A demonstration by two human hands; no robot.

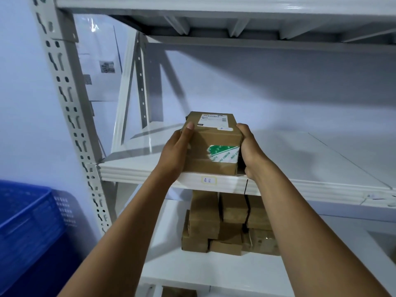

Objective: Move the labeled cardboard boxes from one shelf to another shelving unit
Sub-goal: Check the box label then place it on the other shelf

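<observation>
A brown cardboard box [214,142] with a white label on top and green-and-white tape on its near face sits at the front edge of a white shelf board [300,159]. My left hand [175,153] grips its left side, thumb on the top edge. My right hand [250,148] presses on its right side. On the shelf below, a stack of several similar brown boxes [227,226] stands directly under the held box.
A grey slotted upright post [70,116] frames the unit's left side. Stacked blue plastic crates [30,232] stand at lower left. A small handwritten tag [209,180] is stuck on the shelf's front lip. The shelf above [235,20] hangs overhead.
</observation>
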